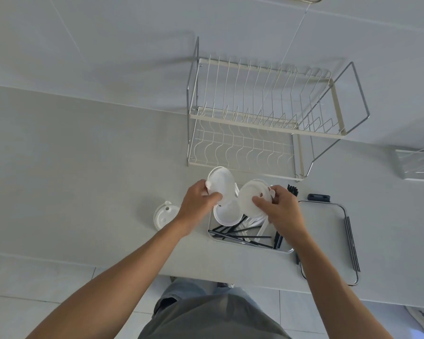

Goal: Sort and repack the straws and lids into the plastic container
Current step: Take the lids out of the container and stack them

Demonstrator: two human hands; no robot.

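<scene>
Seen from above, two bare forearms are stretched forward over a pale table [108,167]. Nearest the body, a clear plastic container [285,250] is set on the table, and black straws [242,237] are seen lying crossed inside it together with some white straws [253,222] and a white lid [227,214].

Just above the container, the left hand [198,204] is curled round the edge of one white lid [220,181], which is held tilted up. The right hand [283,211] is pinched on the rim of a second white lid [253,196], thumb on its face and fingers behind. The two held lids are close together but apart.

The lids are judged to be light, thin and slightly flexible, and likely slippery; a hold at the rim is judged best, since a hard squeeze could bend them. The straws are judged to be light and prone to rolling, so they are best gathered as a bundle.

To the left, another white lid [163,215] is set on the table. To the right, the container's flat cover [328,238] is laid with a few black straws [351,243] along its edge, and a small dark clip [318,197] is seen beyond it. The loose straws in the container are judged to stand in the way of stacking lids flat.

Farther back, a two-tier wire dish rack [267,118] is set against the tiled wall [108,45].
</scene>
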